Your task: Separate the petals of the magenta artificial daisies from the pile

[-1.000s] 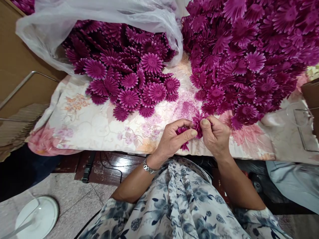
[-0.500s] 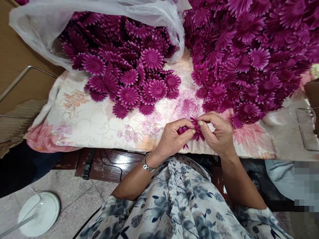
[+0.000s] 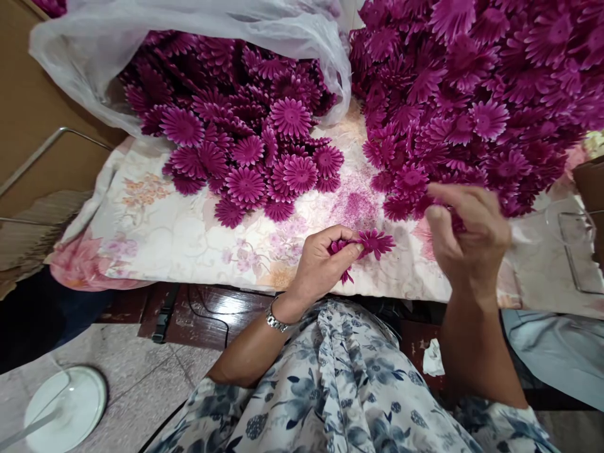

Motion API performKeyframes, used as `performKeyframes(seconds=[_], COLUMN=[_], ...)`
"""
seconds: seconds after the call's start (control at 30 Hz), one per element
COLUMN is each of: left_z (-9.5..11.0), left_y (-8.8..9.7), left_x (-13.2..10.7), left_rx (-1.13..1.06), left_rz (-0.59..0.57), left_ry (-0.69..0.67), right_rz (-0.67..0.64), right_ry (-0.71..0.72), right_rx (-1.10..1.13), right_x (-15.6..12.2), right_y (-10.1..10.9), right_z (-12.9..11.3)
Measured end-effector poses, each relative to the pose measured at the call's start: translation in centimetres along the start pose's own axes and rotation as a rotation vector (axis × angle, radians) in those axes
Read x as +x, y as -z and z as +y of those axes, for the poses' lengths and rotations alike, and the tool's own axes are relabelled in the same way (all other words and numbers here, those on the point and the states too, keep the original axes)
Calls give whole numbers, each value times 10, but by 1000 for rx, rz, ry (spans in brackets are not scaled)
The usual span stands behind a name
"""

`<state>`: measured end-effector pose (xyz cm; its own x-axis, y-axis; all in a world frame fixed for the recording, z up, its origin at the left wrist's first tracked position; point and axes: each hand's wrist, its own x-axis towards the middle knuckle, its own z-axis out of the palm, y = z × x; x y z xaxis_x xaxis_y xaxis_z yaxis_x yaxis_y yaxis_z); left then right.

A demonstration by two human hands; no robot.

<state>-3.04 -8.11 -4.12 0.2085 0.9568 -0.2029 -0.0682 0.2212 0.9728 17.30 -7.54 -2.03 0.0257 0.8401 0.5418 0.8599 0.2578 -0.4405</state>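
My left hand [image 3: 325,264] pinches a small stack of magenta plastic daisy pieces [image 3: 372,242] just above the flowered cloth [image 3: 179,239] at the near table edge. My right hand [image 3: 465,233] is lifted and blurred to the right, at the foot of the big loose pile of the same flowers [image 3: 472,94]. A bit of magenta shows between its curled fingers, but I cannot tell whether it grips a flower. A second heap of flowers [image 3: 245,126] spills from a clear plastic bag [image 3: 189,25] at the back left.
Magenta crumbs [image 3: 353,204] dust the cloth between the two heaps. A wire frame [image 3: 42,157] and cardboard stand at the left, a white round base [image 3: 66,409] on the floor. Another person's light trousers [image 3: 557,352] show at the right.
My right hand has let go of the stack in my left hand and swung right toward the big pile. My left hand has stayed put, still holding the flowers.
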Motion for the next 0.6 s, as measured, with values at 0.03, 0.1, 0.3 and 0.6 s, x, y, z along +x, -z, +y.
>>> performKeyframes(seconds=[0.03,0.1,0.3,0.6], left_z=[1,1,-1,-3], left_y=[-1,-2,-3,-5], left_x=[0,1,1,1], left_rx=[-1,-9,-20,-99], left_rz=[7,6,-36,-38], left_ry=[-10,-31,-63,22], right_rz=[-97,-296,-316,-212], right_ry=[-25,-98,-318,-172], right_rx=[146,401,723,424], right_x=[-5,-16,-31,-30], right_y=[-3,-11,-30,-26], right_z=[-9,-24,-33,-40])
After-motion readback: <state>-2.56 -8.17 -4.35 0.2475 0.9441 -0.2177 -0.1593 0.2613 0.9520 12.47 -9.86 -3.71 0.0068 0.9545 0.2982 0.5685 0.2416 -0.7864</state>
